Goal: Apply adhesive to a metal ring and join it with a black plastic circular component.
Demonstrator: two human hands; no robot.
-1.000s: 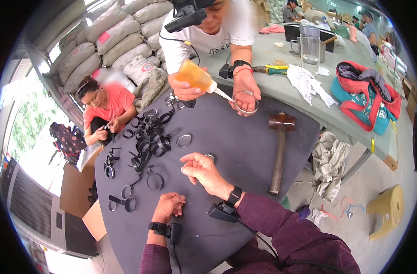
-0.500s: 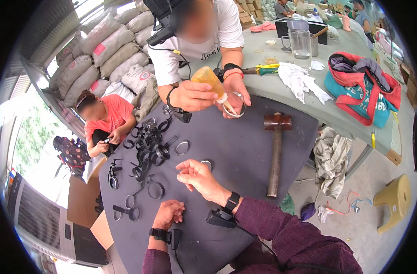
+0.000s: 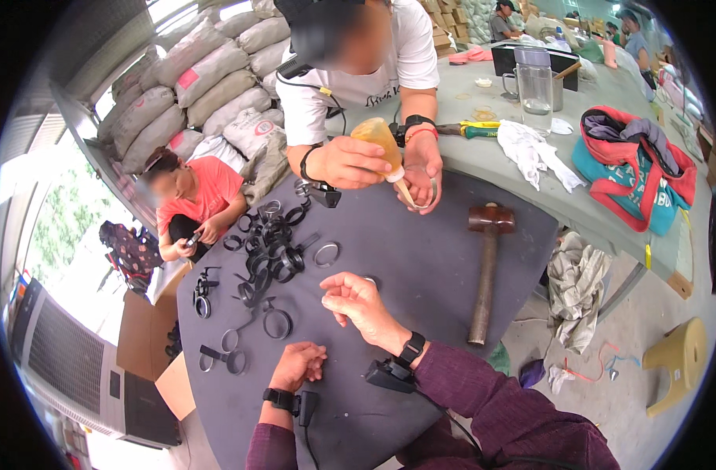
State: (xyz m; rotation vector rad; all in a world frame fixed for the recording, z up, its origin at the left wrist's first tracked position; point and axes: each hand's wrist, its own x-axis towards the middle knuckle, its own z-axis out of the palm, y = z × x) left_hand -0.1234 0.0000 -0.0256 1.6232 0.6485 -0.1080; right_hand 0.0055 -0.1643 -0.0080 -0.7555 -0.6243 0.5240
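My left hand [image 3: 298, 364] rests low over the dark table with its fingers curled in, and nothing shows in it. Above and to its right, my right hand [image 3: 361, 308] hovers with fingers loosely stretched, holding nothing. A round metal ring [image 3: 371, 280] is partly hidden behind it. Beyond lies a bare ring [image 3: 326, 254], beside a pile of black bands and rings [image 3: 265, 252]. Closer to my left hand are a black ring [image 3: 277, 323] and a ring with a black strip [image 3: 235, 362]. Across the table, a co-worker tilts an amber squeeze bottle [image 3: 376, 141] into a ring [image 3: 432, 194].
A mallet [image 3: 483, 274] lies on the dark table [image 3: 421, 258] at the right. The grey table behind bears a glass jug [image 3: 535, 98], white gloves [image 3: 526, 149] and a red-teal bag [image 3: 636, 172]. A second person sits at the left. A yellow stool [image 3: 675, 364] stands at the right.
The whole scene has shifted slightly right in the view. The co-worker has tipped the ring more edge-on under the bottle's nozzle. My hands have hardly moved over the table.
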